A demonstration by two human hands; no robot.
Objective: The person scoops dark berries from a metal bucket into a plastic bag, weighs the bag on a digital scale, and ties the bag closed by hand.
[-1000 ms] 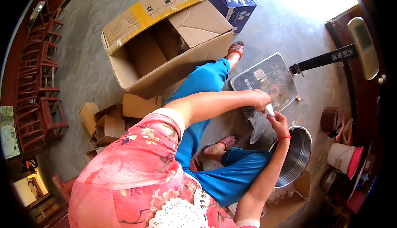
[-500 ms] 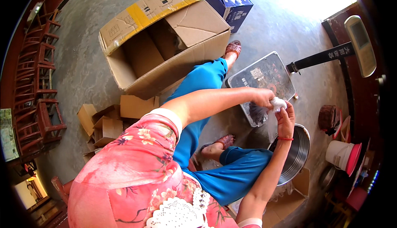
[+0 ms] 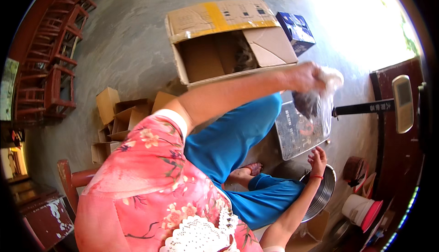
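Note:
Smeared by motion, my left hand [image 3: 307,77] grips the gathered top of a clear plastic bag [image 3: 325,103] with something dark inside. The bag hangs over the far part of the platform scale [image 3: 299,135], whose display [image 3: 403,103] stands on a black arm to the right. I cannot make out what the dark contents are. My right hand [image 3: 317,161] is apart from the bag, loosely curled with its fingers spread and nothing in it. It is above the rim of a shiny metal pot [image 3: 327,189], beside my knee.
Ahead stands a large opened cardboard box [image 3: 206,55] with a blue box [image 3: 296,30] behind it. Small open cartons [image 3: 125,119] lie to the left, near stacked wooden stools [image 3: 59,85]. A white bucket [image 3: 359,208] is at the right, and another carton [image 3: 315,231] sits below the pot.
My left hand has carried the bag forward and away from my right hand, which has let go of its top. My view has shifted, and my left knee is now raised near the scale.

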